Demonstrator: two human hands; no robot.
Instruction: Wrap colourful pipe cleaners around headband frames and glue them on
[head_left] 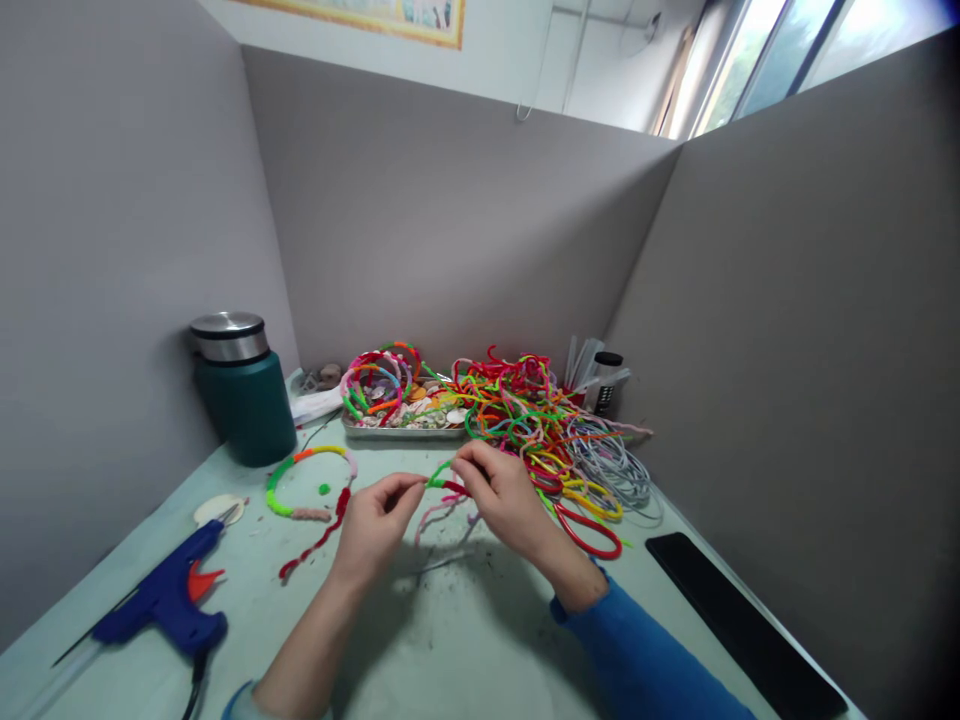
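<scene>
Over the middle of the table, my left hand (pixel 379 522) pinches one end of a green and red pipe cleaner (pixel 442 483). My right hand (pixel 504 497) closes its fingertips on the other part, where the green strand bends up and the red stretch runs under the fingers. Pink and pale lilac pipe cleaner ends (pixel 431 515) hang below, between the hands; whether they join the held strand I cannot tell. Left of my left hand lies a ring wrapped in coloured pipe cleaner (pixel 281 490), with a loose dark red tail (pixel 319 548) and a small green pompom (pixel 324 489).
A blue glue gun (pixel 169 595) lies front left, near a white disc (pixel 220 510) and a teal flask (pixel 247 390). Behind are a metal tray (pixel 405 433) with finished rings and a pipe cleaner heap (pixel 517 400). A black strip (pixel 739 620) lies right; grey partitions (pixel 450 220) enclose the table.
</scene>
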